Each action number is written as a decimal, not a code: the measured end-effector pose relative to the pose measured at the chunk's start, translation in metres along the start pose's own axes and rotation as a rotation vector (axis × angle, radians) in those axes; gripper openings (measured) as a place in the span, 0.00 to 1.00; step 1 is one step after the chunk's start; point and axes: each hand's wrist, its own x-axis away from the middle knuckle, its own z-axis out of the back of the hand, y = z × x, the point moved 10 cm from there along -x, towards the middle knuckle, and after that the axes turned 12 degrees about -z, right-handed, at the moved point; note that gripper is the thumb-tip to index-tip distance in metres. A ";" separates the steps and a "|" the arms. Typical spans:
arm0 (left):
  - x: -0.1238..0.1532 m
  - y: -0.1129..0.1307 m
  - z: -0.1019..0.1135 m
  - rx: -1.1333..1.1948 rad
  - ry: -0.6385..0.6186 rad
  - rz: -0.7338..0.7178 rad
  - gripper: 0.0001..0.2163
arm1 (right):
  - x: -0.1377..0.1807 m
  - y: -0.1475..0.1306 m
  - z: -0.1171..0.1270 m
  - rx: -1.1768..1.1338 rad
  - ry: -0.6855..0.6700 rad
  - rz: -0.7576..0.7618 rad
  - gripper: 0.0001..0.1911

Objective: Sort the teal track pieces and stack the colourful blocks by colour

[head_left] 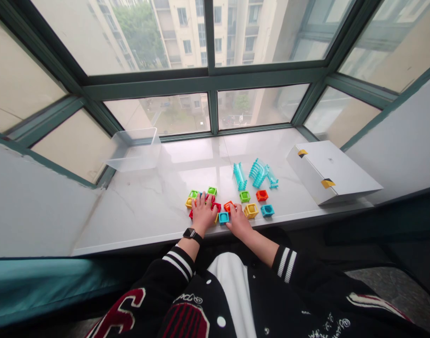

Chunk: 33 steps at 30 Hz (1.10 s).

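Small hollow plastic cubes in several colours lie on a white marble windowsill (148,206). My left hand (203,211) rests flat with fingers spread over a cluster of red, yellow and green cubes (193,194). My right hand (239,220) sits beside a blue cube (223,217), its fingers curled onto an orange cube (229,205); I cannot make out a firm grip. Loose green (245,196), orange (261,195), yellow (250,211) and blue (267,210) cubes lie to the right. Turquoise track pieces (259,172) lie behind them.
A clear plastic bin (134,150) lies tipped at the back left of the sill. A white cardboard box (329,171) sits at the right. Green-framed windows close off the back and sides. The sill's front edge runs just below my wrists.
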 end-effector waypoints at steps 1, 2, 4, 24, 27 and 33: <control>0.000 0.000 0.000 0.008 0.002 0.000 0.28 | 0.000 -0.001 0.000 -0.003 0.012 0.003 0.47; 0.000 0.000 0.000 0.014 0.002 0.002 0.28 | 0.000 -0.002 0.000 -0.006 0.030 0.007 0.48; 0.000 0.000 0.001 0.020 0.003 0.008 0.28 | 0.001 -0.004 0.001 -0.010 0.070 0.016 0.51; 0.001 0.000 0.001 0.028 0.022 0.008 0.28 | 0.005 -0.010 0.002 0.014 0.014 0.115 0.55; 0.001 0.001 0.002 0.036 0.026 0.001 0.28 | 0.010 -0.013 0.006 -0.015 0.018 0.149 0.56; 0.001 0.001 0.001 0.006 0.017 0.004 0.28 | 0.018 -0.016 0.019 -0.094 0.061 0.218 0.53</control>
